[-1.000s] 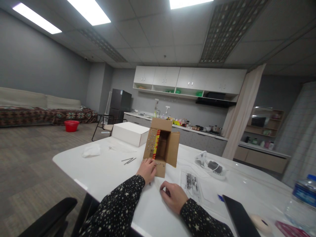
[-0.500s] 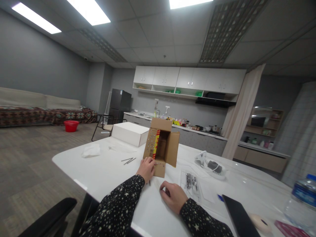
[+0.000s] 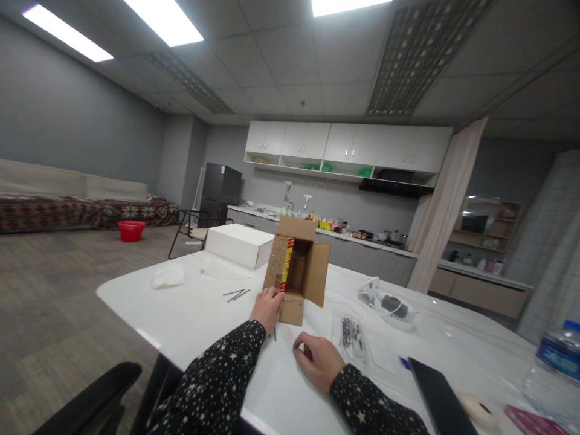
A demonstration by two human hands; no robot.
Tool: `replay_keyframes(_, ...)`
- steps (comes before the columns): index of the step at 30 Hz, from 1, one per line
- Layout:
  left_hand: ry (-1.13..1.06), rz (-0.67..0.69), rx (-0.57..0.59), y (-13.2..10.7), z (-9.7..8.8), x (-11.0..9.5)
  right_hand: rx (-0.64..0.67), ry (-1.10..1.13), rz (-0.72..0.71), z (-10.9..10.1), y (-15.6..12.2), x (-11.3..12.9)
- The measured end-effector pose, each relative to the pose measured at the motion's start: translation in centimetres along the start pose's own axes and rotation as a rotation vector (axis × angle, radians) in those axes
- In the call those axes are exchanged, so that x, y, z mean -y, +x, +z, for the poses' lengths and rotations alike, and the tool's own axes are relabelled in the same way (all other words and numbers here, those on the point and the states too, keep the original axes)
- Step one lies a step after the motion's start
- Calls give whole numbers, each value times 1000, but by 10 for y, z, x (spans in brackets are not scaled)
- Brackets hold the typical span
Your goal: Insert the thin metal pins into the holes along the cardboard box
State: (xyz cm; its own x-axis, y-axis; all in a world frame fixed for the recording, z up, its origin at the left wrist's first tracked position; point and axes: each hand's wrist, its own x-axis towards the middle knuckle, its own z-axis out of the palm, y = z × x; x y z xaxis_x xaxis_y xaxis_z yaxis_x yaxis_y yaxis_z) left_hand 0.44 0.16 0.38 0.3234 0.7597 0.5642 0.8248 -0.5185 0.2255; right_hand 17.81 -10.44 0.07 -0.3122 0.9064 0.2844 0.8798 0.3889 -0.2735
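Observation:
A small open cardboard box (image 3: 296, 275) stands on the white table with its flaps spread and its inside facing me. Red-and-yellow tape runs down its left flap, and small shiny dots sit on the left and front flaps. My left hand (image 3: 266, 308) is at the lower left corner of the box, fingers bent together against the flap edge; what the fingertips hold, if anything, is hidden. Just under that hand lies a thin dark rod (image 3: 275, 334). My right hand (image 3: 319, 361) rests on the table right of the box, fingers curled in, with nothing visible in them.
Beyond the box is a white carton (image 3: 239, 244). Metal rods (image 3: 236, 295) and a white tissue (image 3: 167, 277) lie left. To the right are a clear case of small dark parts (image 3: 351, 335), a white corded device (image 3: 394, 308), a black tablet-like slab (image 3: 439, 393) and a water bottle (image 3: 555, 368).
My left hand has shifted slightly left and down along the flap edge. The box and my right hand stay where they were.

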Motion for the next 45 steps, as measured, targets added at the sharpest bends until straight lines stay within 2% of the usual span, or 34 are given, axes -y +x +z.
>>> replay_keyframes(21,60,-60,21,0,-2,2,-15,11,-2,4,0,-3)
replay_keyframes(31,69,-45,7,-1,-2,2,0,-2,4,-2,0,2)
replay_keyframes(39,14,14,-117,-3,-11,-3,1,-10,-4,-1,-1,2)
replay_keyframes(45,-72,79,-200,-4,-10,-3,11,-12,-9,-1,0,1)
